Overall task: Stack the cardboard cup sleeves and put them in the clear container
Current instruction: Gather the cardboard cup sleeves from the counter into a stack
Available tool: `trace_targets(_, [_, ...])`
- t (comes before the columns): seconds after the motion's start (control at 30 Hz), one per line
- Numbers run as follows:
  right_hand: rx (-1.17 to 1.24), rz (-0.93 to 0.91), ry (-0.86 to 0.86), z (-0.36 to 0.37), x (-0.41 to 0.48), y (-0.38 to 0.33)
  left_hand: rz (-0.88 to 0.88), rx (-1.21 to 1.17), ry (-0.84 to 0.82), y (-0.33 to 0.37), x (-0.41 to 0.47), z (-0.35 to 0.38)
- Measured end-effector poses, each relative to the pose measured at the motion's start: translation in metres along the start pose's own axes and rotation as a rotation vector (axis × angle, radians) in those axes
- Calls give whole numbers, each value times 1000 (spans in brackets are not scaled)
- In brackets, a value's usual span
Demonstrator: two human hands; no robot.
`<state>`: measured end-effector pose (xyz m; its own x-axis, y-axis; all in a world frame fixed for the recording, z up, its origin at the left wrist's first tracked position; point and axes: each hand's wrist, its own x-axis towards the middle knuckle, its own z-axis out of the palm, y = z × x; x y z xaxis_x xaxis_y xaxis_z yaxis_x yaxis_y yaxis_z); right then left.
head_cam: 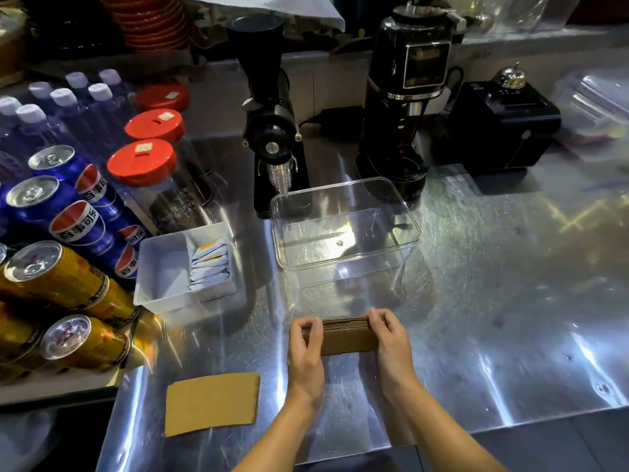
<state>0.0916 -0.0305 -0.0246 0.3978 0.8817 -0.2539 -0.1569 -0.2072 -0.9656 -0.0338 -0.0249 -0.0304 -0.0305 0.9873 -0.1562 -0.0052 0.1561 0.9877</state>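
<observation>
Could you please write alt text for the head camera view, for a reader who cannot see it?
Two bare hands, left hand and right hand, hold a stack of cardboard cup sleeves by its ends above a steel counter, just in front of an empty clear container. One loose sleeve lies flat to the left; drink cans and coffee grinders stand around.

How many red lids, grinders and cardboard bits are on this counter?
red lids: 3
grinders: 2
loose sleeve: 1
sleeve stack, held in both hands: 1
Total: 7
</observation>
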Motion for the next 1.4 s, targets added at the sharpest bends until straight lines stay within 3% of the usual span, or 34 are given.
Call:
trace_targets(0.1, [35,8,20,2,-1,1,113,162,53,-5,1,1])
trace_targets(0.17, [60,-2,34,0,0,1,120,133,39,-4,3,2])
trace_targets(0.27, [44,-7,14,-1,3,1,51,-16,2,-2,10,3])
trace_targets(0.47, [-177,-82,-41,-9,3,10,-44,-79,-32,-2,13,1])
trace_targets(0.57, [-267,-118,-42,-11,3,9,-54,-4,-154,0,7,-8])
trace_targets(0.63, [-330,-139,-49,-14,2,9,29,190,-219,-4,0,-17])
trace_targets(0.8, [-472,-232,-10,-14,-3,8,143,356,-75,-11,-6,-24])
trace_targets(1.0, [-294,-169,-100,-31,-8,7,125,338,-84,-9,-6,-24])
trace_targets(1.13, [-331,-222,-195,-43,-11,11,102,304,-81,-6,-5,-23])
trace_targets(1.4, [-353,-274,-40,-37,-9,6,99,292,-22,8,-5,-21])
